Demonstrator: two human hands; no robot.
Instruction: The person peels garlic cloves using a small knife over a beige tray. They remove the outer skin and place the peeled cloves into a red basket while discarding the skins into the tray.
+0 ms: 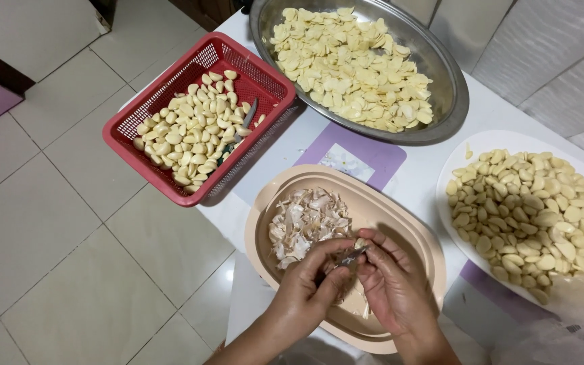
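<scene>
With the beige oval tray (414,233) taken as the landmark, a red plastic basket (144,145) of peeled garlic cloves was seen up and to the left of it, with a spare knife (246,116) laid among the cloves. Behind the tray a large steel bowl (451,81) of sliced garlic was placed, and inside the tray, on its left part, a heap of dry garlic skins (303,223) was collected. Over the middle of the tray the left hand (312,280) was closed around a small knife (349,257), the fingers curled tight on the handle. Just beside it the right hand (390,280) was held with the fingertips pinched on one garlic clove (359,242), touching the blade. It is judged that the cut should be kept shallow, with the thumb away from the edge, so that only the skin is lifted. To the right of the tray a white plate (461,159) of whole cloves was set.
</scene>
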